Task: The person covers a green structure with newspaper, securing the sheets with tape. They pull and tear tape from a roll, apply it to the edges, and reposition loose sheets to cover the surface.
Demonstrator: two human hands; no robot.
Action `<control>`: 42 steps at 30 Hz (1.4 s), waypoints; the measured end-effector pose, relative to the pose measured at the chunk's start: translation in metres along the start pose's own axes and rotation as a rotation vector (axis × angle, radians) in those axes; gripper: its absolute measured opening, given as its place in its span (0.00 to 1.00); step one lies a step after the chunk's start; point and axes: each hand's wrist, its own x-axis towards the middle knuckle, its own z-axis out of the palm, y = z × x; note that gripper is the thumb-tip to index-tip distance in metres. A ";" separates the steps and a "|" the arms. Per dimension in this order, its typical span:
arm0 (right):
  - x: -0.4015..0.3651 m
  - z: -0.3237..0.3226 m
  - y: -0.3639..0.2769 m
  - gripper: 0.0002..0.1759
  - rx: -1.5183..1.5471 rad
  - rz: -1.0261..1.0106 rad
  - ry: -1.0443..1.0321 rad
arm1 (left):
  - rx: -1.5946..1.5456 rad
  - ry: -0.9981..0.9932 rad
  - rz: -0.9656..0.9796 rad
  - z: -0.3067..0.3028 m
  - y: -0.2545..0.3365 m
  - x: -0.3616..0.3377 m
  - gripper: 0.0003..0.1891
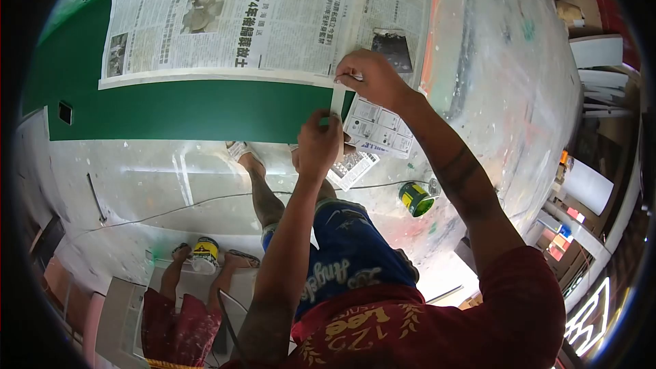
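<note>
A narrow pale strip of masking tape (337,100) runs between my two hands near the right end of a green panel (205,111). My right hand (369,76) pinches the strip's upper end, beside the edge of the newspaper (154,37) covering the panel's far part. Lower down, my left hand (320,138) is closed around the strip's lower end; whether a roll sits in it is hidden. Pale tape borders the newspaper's near edge. Another printed sheet (378,128) sticks out past the panel's right end, just below my right hand.
A phone (65,113) lies on the panel's left end. On the paint-stained floor stand an open can with green paint (415,199) and another can (205,254) by a seated person's feet. A cable (184,213) crosses the floor. Boards (598,51) lean at right.
</note>
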 end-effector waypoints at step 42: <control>-0.003 -0.005 -0.014 0.09 -0.095 -0.055 0.123 | 0.146 0.040 0.310 -0.036 0.060 -0.057 0.10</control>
